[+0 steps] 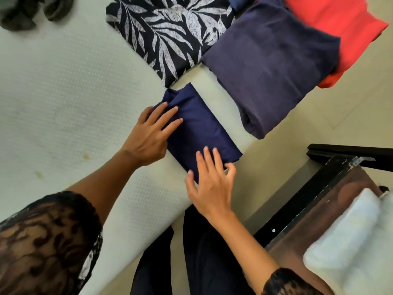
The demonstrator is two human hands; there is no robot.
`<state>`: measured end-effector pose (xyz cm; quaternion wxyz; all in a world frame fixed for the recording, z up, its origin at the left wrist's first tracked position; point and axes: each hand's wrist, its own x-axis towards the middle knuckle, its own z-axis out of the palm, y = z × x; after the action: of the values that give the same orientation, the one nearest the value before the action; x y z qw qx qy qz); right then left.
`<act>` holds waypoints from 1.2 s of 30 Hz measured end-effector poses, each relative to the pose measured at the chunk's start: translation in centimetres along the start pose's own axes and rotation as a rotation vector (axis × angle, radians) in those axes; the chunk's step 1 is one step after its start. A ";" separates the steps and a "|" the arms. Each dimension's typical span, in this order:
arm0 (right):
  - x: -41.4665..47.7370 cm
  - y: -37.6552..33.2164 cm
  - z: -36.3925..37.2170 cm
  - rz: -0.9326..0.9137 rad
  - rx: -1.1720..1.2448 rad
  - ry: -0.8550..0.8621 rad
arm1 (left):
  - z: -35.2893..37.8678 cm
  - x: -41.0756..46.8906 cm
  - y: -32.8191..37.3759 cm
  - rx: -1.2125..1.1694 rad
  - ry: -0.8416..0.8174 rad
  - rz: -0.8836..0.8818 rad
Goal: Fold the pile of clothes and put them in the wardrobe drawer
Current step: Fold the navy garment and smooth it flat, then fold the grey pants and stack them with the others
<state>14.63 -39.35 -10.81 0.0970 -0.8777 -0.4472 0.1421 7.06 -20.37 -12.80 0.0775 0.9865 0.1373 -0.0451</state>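
A small navy blue cloth [200, 128], folded into a narrow rectangle, lies on the white mattress [63, 92] near its edge. My left hand [152, 135] rests flat on the cloth's left side with fingers spread. At the cloth's near corner my right hand [210, 182] touches it with fingers apart and thumb curled close to the edge. Beyond it lie a folded dark purple garment [270, 67], a navy garment with white leaf print [170, 33] and a red garment [338, 20] partly under the purple one.
A dark crumpled item [27, 11] sits at the mattress's far left corner. To the right stands an open dark wooden drawer [319, 201] with a white folded cloth [348, 248] inside. Pale floor shows beside the bed.
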 end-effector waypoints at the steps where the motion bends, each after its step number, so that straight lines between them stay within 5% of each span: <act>1: 0.8 0.0 0.0 0.025 0.007 0.041 | -0.1 0.5 0.3 -0.034 -0.014 0.027; 7: 6.5 -0.7 4.2 0.130 -0.028 0.068 | 3.0 4.9 0.7 -0.032 -0.117 0.155; 14: 5.6 1.6 6.6 0.251 -0.163 0.109 | 5.2 6.3 -3.1 -0.077 -0.041 0.210; 21: 4.9 -2.7 5.6 0.602 -0.048 0.027 | 3.6 3.7 -5.8 -0.028 0.043 0.007; 28: 17.1 -17.3 5.3 -0.172 -0.028 0.057 | -0.3 -1.5 -19.3 0.109 0.056 -0.381; 36: 31.6 -25.4 7.2 -0.345 -0.172 -0.446 | -3.6 -1.5 -32.0 0.154 -0.222 -0.732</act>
<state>10.69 1.41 -15.22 -0.0556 -0.7408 -0.6105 0.2747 -3.06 10.23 -13.54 -0.0035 0.8643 0.4671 -0.1863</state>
